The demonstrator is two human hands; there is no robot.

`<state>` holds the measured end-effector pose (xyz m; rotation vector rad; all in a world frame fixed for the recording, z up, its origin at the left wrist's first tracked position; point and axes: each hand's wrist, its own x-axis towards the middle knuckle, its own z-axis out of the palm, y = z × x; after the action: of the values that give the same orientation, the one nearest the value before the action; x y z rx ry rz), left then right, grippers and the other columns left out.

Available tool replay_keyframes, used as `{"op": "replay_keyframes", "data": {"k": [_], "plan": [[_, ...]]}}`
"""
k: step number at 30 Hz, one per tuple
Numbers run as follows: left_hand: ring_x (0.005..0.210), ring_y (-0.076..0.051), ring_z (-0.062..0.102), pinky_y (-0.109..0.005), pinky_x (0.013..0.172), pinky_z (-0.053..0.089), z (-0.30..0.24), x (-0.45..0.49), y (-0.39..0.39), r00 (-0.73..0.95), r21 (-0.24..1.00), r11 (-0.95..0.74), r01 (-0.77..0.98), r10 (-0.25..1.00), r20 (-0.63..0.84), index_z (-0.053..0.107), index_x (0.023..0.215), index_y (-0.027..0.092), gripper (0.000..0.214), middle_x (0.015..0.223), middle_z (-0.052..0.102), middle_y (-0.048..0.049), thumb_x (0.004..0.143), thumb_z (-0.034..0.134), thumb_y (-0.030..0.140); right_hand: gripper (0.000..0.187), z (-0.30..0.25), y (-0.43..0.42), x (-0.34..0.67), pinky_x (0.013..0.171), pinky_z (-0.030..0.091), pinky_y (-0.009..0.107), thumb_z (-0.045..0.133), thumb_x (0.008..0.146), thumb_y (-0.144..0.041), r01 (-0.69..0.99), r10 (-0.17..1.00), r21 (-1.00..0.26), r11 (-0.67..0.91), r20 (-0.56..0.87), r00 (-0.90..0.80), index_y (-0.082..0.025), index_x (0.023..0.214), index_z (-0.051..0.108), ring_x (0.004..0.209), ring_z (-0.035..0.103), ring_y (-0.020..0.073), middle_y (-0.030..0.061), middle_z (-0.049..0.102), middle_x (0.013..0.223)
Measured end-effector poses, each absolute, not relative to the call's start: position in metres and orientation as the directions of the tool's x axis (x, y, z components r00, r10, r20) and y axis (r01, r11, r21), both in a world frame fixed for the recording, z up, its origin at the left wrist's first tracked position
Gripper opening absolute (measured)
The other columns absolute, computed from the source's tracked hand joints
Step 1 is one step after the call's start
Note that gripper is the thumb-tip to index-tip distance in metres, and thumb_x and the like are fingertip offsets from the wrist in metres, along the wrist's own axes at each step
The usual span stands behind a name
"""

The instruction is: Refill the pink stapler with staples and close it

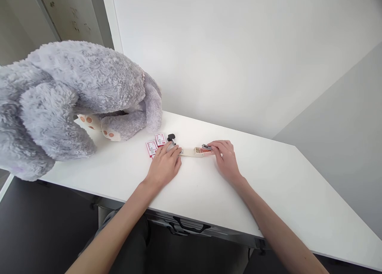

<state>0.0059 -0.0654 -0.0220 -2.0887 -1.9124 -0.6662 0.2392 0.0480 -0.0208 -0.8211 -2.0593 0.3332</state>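
A cream-coloured stapler (191,153) lies on the white table, opened out lengthwise with its inside facing up. My left hand (163,165) rests over its left end, fingers curled down on it and partly hiding that end. At the other end, my right hand (227,158) grips the stapler with thumb and fingers, by a small metal part (205,147) and a reddish inner section. Just beyond my left hand are red-and-white small boxes (151,148), probably of staples, and a black-ended object (171,137) whose kind I cannot make out.
A large grey plush toy (89,79) sits on the left part of the white table (268,186), against the wall (223,59). Drawers with black handles (191,226) are below the front edge. My legs are under the table at lower left.
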Motion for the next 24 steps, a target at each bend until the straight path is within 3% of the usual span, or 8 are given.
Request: {"op": "replay_keyframes", "data": {"k": [17, 20, 24], "plan": [[0.143, -0.036, 0.05, -0.054, 0.114, 0.043, -0.0222, 0.0063, -0.0653, 0.038, 0.135, -0.114, 0.984, 0.882, 0.469, 0.068, 0.134, 0.015, 0.041, 0.14, 0.069, -0.0114, 0.103, 0.043, 0.024, 0.022, -0.0226, 0.0423, 0.2342, 0.106, 0.04, 0.051, 0.049, 0.108, -0.031, 0.452, 0.639, -0.468, 0.759, 0.667, -0.384, -0.03, 0.11, 0.07, 0.107, 0.059, 0.0258, 0.0035, 0.076, 0.102], [0.142, -0.036, 0.051, -0.054, 0.114, 0.044, -0.0229, 0.0058, -0.0648, 0.042, 0.123, -0.112, 0.986, 0.881, 0.471, 0.068, 0.134, 0.013, 0.041, 0.14, 0.069, -0.0111, 0.103, 0.043, 0.024, 0.024, -0.0228, 0.0434, 0.2347, 0.106, 0.042, 0.052, 0.049, 0.108, -0.034, 0.448, 0.68, -0.526, 0.723, 0.654, -0.331, -0.03, 0.11, 0.072, 0.111, 0.061, 0.0267, 0.0056, 0.075, 0.106], [0.142, -0.036, 0.051, -0.054, 0.114, 0.043, -0.0237, 0.0054, -0.0646, 0.039, 0.119, -0.107, 0.987, 0.883, 0.467, 0.068, 0.134, 0.013, 0.041, 0.14, 0.069, -0.0111, 0.103, 0.043, 0.024, 0.028, -0.0232, 0.0471, 0.2379, 0.088, 0.055, 0.047, 0.049, 0.106, -0.042, 0.409, 0.814, -0.711, 0.573, 0.551, -0.182, -0.028, 0.117, 0.07, 0.11, 0.066, 0.0282, 0.011, 0.072, 0.117]]}}
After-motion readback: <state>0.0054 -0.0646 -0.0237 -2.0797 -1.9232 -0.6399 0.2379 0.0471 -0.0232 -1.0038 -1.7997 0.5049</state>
